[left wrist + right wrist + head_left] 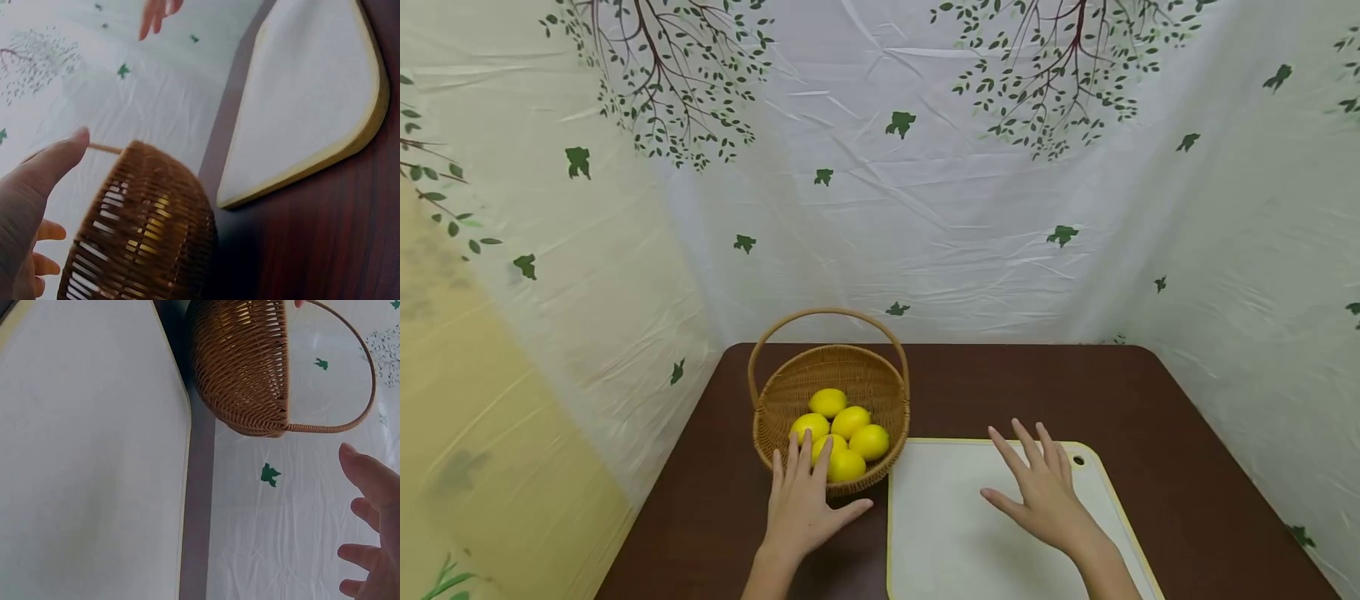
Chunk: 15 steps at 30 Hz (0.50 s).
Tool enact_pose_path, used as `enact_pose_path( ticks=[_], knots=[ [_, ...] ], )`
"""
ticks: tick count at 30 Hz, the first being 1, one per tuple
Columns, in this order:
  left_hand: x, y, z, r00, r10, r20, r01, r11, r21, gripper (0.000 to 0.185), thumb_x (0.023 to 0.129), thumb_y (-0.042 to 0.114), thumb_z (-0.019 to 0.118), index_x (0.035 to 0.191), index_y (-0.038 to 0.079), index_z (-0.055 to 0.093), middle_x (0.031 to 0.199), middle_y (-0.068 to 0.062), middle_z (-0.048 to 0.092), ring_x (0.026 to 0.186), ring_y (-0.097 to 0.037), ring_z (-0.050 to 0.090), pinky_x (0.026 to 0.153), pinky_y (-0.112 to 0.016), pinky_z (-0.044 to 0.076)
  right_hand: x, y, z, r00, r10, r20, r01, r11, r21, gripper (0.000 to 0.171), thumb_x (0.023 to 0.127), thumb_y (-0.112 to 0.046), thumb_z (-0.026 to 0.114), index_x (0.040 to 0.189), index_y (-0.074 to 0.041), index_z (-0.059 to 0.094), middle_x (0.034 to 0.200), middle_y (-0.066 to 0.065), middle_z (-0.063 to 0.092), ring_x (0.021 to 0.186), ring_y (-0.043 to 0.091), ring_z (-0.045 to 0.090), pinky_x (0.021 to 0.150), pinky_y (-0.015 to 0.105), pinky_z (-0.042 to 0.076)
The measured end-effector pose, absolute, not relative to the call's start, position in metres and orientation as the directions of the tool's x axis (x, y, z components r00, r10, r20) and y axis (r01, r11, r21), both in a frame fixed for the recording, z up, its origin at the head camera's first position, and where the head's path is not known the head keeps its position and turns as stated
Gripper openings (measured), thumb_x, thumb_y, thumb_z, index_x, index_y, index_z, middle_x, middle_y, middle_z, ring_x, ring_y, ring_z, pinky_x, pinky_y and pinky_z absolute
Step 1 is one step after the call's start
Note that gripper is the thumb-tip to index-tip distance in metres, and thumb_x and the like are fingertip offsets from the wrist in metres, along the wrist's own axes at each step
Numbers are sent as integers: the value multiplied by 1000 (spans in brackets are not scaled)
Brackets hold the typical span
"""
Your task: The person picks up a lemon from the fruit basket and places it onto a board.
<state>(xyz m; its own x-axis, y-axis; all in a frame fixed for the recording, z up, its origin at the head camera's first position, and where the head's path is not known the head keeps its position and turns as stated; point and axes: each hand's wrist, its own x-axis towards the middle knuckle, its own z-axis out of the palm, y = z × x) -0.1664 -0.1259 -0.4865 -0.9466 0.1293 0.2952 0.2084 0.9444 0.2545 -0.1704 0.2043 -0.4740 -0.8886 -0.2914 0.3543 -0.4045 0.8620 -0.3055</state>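
Where the dark brown table meets its left half, a wicker basket stands upright, five yellow lemons piled inside. Against its near rim lies the left hand, fingers straight and spread, gripping nothing. Just right of the basket sits a white cutting board with a pale yellow edge. Above the board is the right hand, fingers splayed wide, empty. A leaf-printed curtain hangs at the far side.
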Motion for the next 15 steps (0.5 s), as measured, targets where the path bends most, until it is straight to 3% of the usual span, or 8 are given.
enact_pose_path(
  ticks=[8, 15],
  knots=[
    [-168, -155, -483, -943, -13, 332, 102, 939, 329, 91, 74, 69, 45, 139, 7, 31, 144, -22, 17, 134, -38, 6, 104, -56, 7, -189, 174, -455, -828, -380, 413, -514, 808, -287, 73, 78, -42, 62, 140, -24, 30, 142, 15, 26, 132, 40, 8, 99, 59, 8],
    [-173, -166, -484, -929, -159, 333, 18, 882, 470, 88, 79, 61, 47, 140, 3, 23, 147, -21, 6, 135, -33, -3, 106, -51, 7, -209, 139, -434, -782, -475, 405, -596, 759, -261, 70, 80, -41, 60, 140, -20, 31, 143, 11, 27, 132, 35, 13, 99, 59, 13]
  ],
)
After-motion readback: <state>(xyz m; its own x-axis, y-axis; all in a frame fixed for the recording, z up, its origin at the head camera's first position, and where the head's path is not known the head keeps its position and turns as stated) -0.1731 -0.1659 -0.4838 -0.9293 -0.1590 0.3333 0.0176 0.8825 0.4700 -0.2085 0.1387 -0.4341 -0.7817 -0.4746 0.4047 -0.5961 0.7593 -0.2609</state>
